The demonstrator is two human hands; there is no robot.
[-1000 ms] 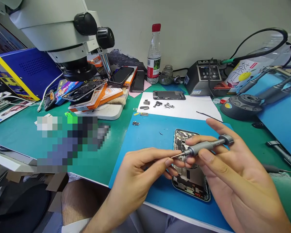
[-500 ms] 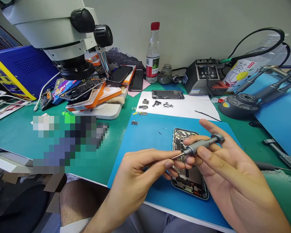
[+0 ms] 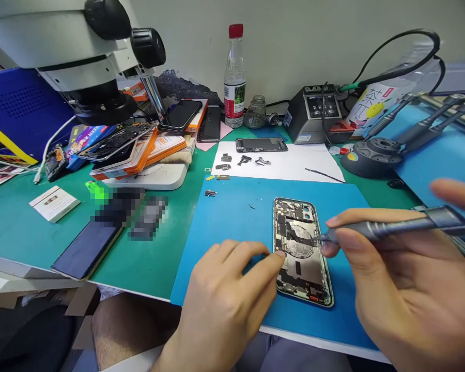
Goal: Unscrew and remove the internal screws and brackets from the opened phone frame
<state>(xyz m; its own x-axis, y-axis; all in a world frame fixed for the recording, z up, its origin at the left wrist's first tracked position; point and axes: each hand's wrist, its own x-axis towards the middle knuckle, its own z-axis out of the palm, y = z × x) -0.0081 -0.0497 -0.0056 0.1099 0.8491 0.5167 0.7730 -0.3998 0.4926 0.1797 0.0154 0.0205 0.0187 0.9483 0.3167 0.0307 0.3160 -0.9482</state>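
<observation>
An opened phone (image 3: 304, 258) lies on the blue mat, its inner boards, round coil and dark ribbon cable exposed. My right hand (image 3: 395, 268) is closed around a grey precision screwdriver (image 3: 387, 227). The screwdriver's tip points left, over the coil area; whether it touches there I cannot tell. My left hand (image 3: 232, 289) is at the phone's left edge with bent fingers, one fingertip on the frame near the board. The undersides of its fingers are hidden.
Small metal parts (image 3: 244, 160) and a detached screen (image 3: 261, 145) lie on white paper behind the mat. A screwdriver stand (image 3: 368, 159) is at right. A microscope (image 3: 101, 62) overhangs the left, above stacked phones and orange boxes (image 3: 163, 152). A bottle (image 3: 235, 77) stands at the wall.
My left hand has let go of the screwdriver's tip and moved down to the phone's edge. My right hand has swung the screwdriver rightward, its tip now over the phone. The view has shifted slightly.
</observation>
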